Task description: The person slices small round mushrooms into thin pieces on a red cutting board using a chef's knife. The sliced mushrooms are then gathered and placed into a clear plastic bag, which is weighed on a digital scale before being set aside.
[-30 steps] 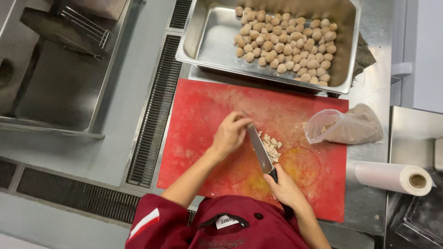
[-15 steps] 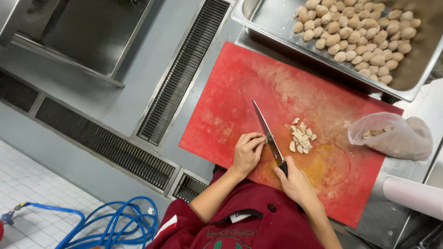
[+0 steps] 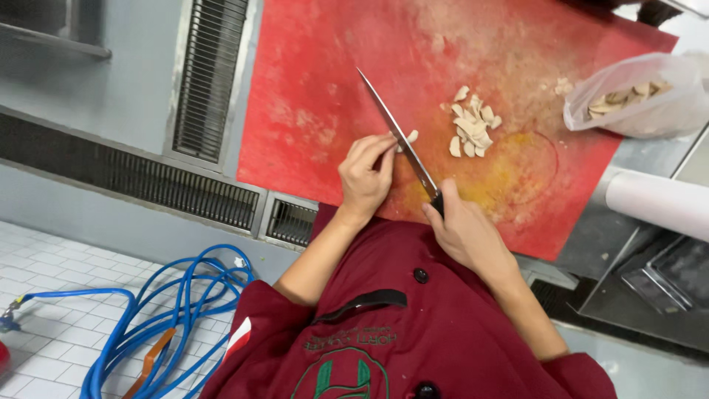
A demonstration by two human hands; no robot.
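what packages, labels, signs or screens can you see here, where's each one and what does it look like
Clear plastic bag: upper right, on the corner of the red cutting board, crumpled, holding pale slices.
Paper roll: right edge, lying on the steel counter, white cylinder.
Embroidered emblem: on the dark red jacket's chest, bottom centre, green stitching.
No signs or screens in view.

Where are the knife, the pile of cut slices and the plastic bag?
knife [image 3: 395, 133], head view, middle of the blade.
pile of cut slices [image 3: 473, 129], head view, centre of the heap.
plastic bag [image 3: 642, 103], head view, its clear side.
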